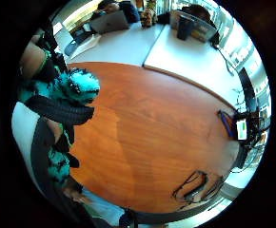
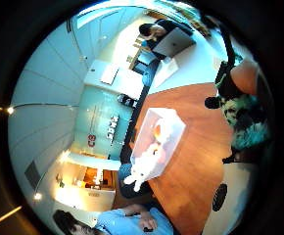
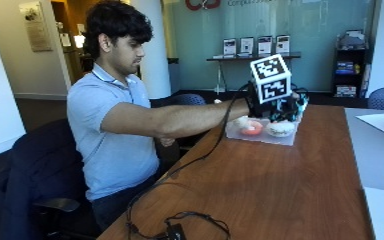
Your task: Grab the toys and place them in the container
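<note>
My right hand [image 3: 280,106] is stretched out across the wooden tabletop [image 3: 272,180], raised above the clear plastic container [image 3: 264,134] that sits near the middle right of the outside view. My fingers are curled round a fuzzy teal and black plush toy [image 3: 297,106], which peeks out at the far side of the hand, right over the container.

In the little finger side palm view the teal plush toy [image 1: 78,88] fills the left part of the frame, with a black strap of my glove wrapped across it and bare brown tabletop [image 1: 152,137] spreading beyond. In the thumb side palm view the same toy [image 2: 247,125] sits at the right edge, shaggy and dark.

The container [image 2: 174,128] shows in the centre of that view, standing on the tabletop near its edge. Inside lie an orange and white toy [image 2: 159,131] and a pale one; a white plush toy [image 2: 141,172] hangs over the container's end. From the outside view, a reddish toy [image 3: 251,129] and a cream round toy [image 3: 280,129] rest side by side in it.
</note>
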`<state>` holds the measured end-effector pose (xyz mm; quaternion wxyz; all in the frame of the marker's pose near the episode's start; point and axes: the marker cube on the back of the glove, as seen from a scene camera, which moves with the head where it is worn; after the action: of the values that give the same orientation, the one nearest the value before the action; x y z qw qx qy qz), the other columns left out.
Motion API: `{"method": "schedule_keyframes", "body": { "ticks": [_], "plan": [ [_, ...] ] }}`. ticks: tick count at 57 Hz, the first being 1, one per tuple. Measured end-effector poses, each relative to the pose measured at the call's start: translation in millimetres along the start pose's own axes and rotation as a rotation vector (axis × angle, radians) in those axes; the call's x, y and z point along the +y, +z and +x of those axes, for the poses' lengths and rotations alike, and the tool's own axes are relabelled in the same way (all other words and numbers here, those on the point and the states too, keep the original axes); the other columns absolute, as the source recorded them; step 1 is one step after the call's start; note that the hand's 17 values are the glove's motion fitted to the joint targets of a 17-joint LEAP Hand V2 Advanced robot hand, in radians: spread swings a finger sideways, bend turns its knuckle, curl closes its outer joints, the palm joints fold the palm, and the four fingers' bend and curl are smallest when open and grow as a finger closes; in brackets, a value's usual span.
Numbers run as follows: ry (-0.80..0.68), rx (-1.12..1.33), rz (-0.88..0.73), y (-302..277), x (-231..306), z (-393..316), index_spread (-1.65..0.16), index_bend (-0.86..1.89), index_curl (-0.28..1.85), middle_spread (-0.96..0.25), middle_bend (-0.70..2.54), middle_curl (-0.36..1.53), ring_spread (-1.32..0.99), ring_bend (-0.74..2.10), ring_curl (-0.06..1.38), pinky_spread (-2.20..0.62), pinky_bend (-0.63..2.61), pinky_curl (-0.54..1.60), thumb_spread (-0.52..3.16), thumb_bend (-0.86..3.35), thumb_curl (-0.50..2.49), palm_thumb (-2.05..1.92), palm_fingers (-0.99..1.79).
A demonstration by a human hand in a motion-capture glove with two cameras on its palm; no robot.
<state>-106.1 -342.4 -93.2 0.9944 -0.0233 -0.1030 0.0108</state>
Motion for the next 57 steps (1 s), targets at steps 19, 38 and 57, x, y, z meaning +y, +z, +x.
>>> {"method": "schedule_keyframes", "body": {
  "ticks": [19,38,57],
  "plan": [
    [-0.205,0.021,-0.054,-11.7,-33.0,-173.1,-0.29,0.32,0.43,-0.04,0.18,0.29,-0.24,0.88,0.53,-0.32,1.39,0.40,1.22,0.82,0.86,0.66,0.73],
    [-0.271,0.051,-0.134,27.7,-43.5,-252.4,-0.29,0.30,0.49,-0.04,0.17,0.32,-0.24,0.85,0.55,-0.32,1.37,0.42,1.13,0.78,0.95,0.65,0.73],
    [-0.188,0.118,-0.423,54.9,-37.2,-229.1,-0.33,0.17,0.46,0.02,0.09,0.26,-0.06,0.23,0.38,-0.07,1.35,0.39,1.46,0.57,0.65,0.03,-0.25]
  ]
}}
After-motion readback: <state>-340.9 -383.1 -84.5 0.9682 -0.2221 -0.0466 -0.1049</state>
